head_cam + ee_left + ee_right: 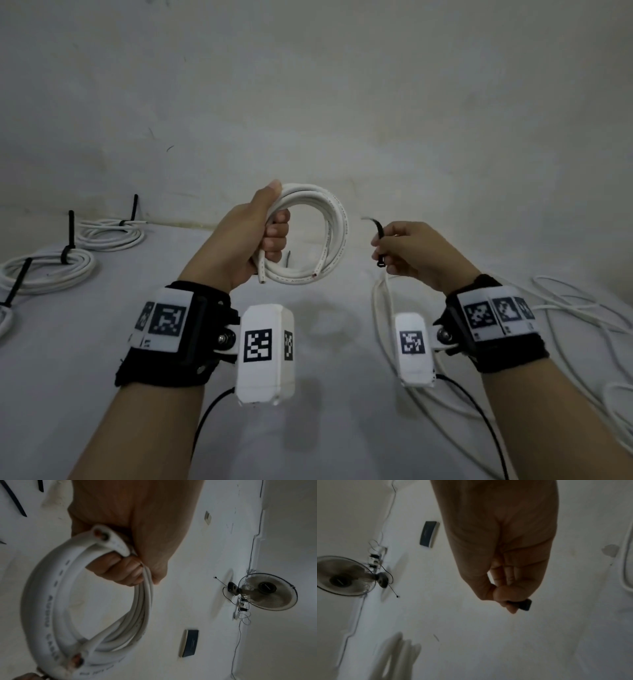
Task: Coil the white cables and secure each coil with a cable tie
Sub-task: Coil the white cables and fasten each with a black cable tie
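Curling around one side of a white cable coil (308, 233), the fingers (276, 236) of the left hand (239, 246) are wrapped tight, with the thumb laid along the top of the loops. The coil is held upright in the air, its open ring standing just right of those fingers. Both cut ends are seen below the fingers: one pokes out beneath the fist, the other lies against the bottom of the ring. In the left wrist view the same coil (51, 608) is shown gripped by the left hand (133, 534), copper visible in the cut ends.

A black cable tie (379, 240) is pinched between thumb and fingertips of the right hand (418, 253), near the coil's right edge but apart from it. Its head (524, 605) is seen protruding past the pinch of the right hand (501, 547) in the right wrist view.

Farther left of the left hand, tied coils (48, 270) with black ties are laid on the pale surface (325, 428). Loose white cables (565, 325) are spread right of the right hand.
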`<state>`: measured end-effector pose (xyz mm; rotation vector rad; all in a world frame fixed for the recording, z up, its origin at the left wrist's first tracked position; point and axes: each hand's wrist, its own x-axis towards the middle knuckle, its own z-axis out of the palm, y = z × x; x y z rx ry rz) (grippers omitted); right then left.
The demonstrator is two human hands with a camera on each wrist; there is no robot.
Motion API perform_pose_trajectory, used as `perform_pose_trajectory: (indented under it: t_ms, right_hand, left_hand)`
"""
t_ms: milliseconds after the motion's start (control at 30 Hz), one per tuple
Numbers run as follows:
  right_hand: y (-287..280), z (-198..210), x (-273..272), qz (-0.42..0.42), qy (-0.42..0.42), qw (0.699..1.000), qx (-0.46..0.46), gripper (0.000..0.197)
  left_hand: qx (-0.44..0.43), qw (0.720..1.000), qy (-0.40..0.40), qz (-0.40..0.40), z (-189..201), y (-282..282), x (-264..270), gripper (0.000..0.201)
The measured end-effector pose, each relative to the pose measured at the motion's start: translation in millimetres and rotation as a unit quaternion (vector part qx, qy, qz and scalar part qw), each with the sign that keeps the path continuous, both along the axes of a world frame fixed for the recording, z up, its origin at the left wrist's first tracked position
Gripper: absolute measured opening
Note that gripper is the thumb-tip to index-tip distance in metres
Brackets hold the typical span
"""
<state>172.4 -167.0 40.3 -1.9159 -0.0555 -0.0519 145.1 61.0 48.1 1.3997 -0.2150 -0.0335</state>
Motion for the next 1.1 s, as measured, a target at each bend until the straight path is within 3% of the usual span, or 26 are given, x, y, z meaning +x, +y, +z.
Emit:
perform_pose_trajectory:
  t_ms: [133, 300, 533, 733, 900, 1100]
  right_hand:
    - [-2, -3, -25, -0.053, -0.057, 0.995, 0.059, 0.007]
    - [3, -13, -37, -0.092, -0.143, 0.985, 0.018, 0.012]
    - [2, -2, -45, -0.029, -0.135, 0.990, 0.009, 0.015]
    - [2, 1, -47, -0.075, -0.203, 0.976, 0.015, 0.016]
    - [6, 2, -51, 0.030, -0.098, 0.992, 0.080, 0.010]
    - [6, 6, -54, 0.116, 0.015, 0.970, 0.213, 0.023]
  left_hand:
    - [0.020, 1.000, -0.007, -0.016, 0, -19, -6, 0.046]
    - [0.042, 0.997, -0.030, -0.053, -3, -33, -11, 0.043]
    - [0.056, 0.993, -0.045, -0.089, -8, -35, -9, 0.045]
    - [0.057, 0.990, -0.070, -0.110, -7, -40, -12, 0.049]
    - [0.070, 0.985, -0.089, -0.131, -10, -46, -15, 0.048]
    - [0.114, 0.979, -0.120, -0.120, -13, -45, -12, 0.049]
